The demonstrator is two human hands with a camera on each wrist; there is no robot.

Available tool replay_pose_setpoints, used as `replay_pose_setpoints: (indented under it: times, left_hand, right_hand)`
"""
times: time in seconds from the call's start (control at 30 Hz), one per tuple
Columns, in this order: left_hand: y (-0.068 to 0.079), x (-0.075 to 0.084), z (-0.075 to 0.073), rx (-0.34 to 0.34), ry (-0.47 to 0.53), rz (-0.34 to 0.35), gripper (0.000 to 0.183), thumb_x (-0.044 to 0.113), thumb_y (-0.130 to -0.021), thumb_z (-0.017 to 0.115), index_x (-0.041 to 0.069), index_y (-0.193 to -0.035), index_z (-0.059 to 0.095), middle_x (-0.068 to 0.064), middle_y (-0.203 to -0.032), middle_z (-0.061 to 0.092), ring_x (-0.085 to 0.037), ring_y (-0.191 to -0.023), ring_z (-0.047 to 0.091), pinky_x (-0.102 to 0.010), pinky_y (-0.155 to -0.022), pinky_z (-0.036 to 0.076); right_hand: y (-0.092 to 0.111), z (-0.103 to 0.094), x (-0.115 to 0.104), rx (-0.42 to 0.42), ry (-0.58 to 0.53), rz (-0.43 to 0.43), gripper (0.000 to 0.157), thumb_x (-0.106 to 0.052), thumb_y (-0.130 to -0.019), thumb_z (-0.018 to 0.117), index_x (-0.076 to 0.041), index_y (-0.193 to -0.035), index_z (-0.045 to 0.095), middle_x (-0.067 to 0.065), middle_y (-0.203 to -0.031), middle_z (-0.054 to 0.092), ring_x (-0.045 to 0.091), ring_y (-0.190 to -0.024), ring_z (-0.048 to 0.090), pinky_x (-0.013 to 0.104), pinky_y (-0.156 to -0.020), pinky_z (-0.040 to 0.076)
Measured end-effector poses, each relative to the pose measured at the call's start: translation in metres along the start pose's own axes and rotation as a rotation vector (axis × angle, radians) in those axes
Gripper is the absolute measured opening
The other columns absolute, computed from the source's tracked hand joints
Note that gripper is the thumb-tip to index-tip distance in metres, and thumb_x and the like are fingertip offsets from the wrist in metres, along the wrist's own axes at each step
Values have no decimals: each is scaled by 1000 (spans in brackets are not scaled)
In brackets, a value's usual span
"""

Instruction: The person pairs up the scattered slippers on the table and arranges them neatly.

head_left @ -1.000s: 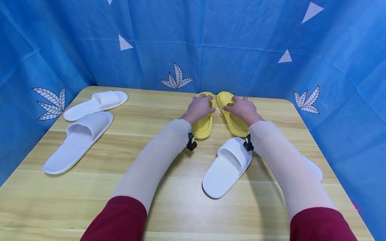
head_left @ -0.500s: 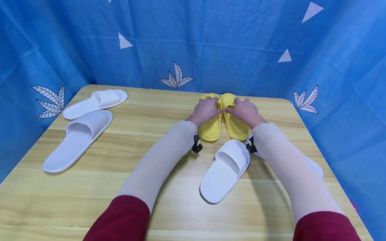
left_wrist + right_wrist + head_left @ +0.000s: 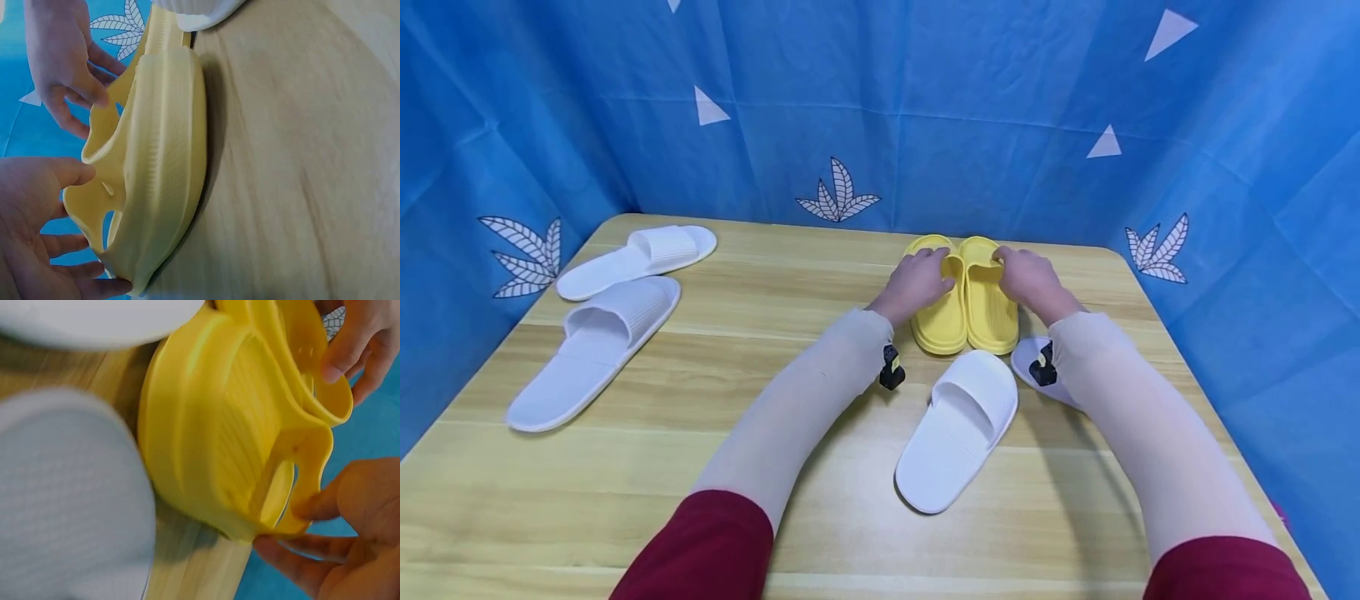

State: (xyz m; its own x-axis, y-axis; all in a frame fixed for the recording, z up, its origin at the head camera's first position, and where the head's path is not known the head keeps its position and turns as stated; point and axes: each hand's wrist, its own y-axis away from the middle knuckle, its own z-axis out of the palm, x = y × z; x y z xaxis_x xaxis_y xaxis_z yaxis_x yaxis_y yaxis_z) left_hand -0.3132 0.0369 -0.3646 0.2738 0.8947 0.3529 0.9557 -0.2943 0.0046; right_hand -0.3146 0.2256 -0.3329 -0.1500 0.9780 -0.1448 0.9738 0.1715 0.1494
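Two yellow slippers, the left slipper [image 3: 942,321] and the right slipper [image 3: 992,312], stand side by side at the far edge of the table, toes toward the curtain. My left hand [image 3: 916,285] lies over the left slipper's strap, fingers spread and fairly straight; in the left wrist view its thumb [image 3: 78,172] touches the strap and the other fingers reach along its side. At the right slipper's outer side, my right hand [image 3: 1033,282] pinches the strap edge between thumb and fingers, as the right wrist view shows. The right hand hides part of that strap in the head view.
A white slipper [image 3: 955,433] lies just in front of the yellow pair. Another white slipper [image 3: 1033,362] is partly hidden under my right forearm. Two more white slippers, one behind [image 3: 640,258] and one nearer [image 3: 595,354], lie at the left. Blue curtain [image 3: 1000,83] surrounds the wooden table [image 3: 737,333].
The left yellow slipper has moved right with my left hand, and the two yellow slippers have come together and straightened. My right hand has shifted to the right slipper's outer side.
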Motion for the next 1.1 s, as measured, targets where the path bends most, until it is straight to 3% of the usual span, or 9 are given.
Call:
replay_pose_setpoints:
  times: [0.23,0.5,0.8,1.1]
  left_hand:
    - [1,2,1,4,-23,22,64,40,-100,54,18,-154,30,-9,-150,41,-28,-131,45,-38,-110,35]
    - [0,-1,4,-14,35,89,66,39,-98,57,19,-155,29,-8,-153,38,-27,-135,42,-37,-112,32]
    - [0,-11,4,-32,51,167,70,42,-98,56,18,-156,25,-9,-155,35,-27,-139,36,-36,-115,27]
    - [4,-15,2,-66,72,208,73,44,-98,56,17,-157,23,-11,-156,31,-28,-141,32,-37,-116,24]
  right_hand:
    - [-3,2,10,44,4,-10,48,5,-90,42,-1,-137,50,28,-129,55,45,-119,50,57,-99,41]
    - [-3,1,15,97,66,-42,47,6,-88,42,0,-134,53,29,-121,59,45,-112,55,56,-95,44]
    - [5,-1,14,53,6,3,48,-1,-92,37,0,-139,47,30,-130,53,46,-120,49,59,-98,41]
    - [11,4,14,57,-11,-8,54,6,-86,48,3,-139,44,32,-126,53,46,-116,51,59,-95,43]
